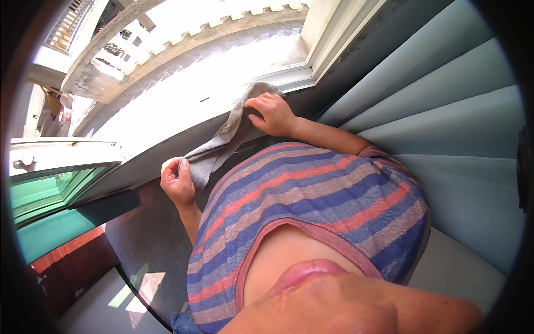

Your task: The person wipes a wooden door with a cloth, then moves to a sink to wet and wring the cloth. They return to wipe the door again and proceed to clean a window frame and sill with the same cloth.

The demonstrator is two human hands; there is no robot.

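Note:
A crumpled grey cloth (225, 132) stretches at a slant between my two hands, beside the window sill. My left hand (178, 177) pinches its lower end between thumb and fingers, and a loose flap hangs below. Near the other end, the curled fingers of my right hand (273, 115) hold the cloth; the exact grip is partly hidden. Beyond my right hand, the cloth's far end lies against the white window frame (298, 78). Strong sunlight washes out much of the sill (167, 112).
Pale blue-green curtains (434, 104) hang close on my right. An opened window sash with green glass (54, 188) stands at left, above a dark red cabinet (75, 271). Outside are a curved concrete balustrade (187, 39) and a ledge. Sunlit patches mark the floor (104, 300).

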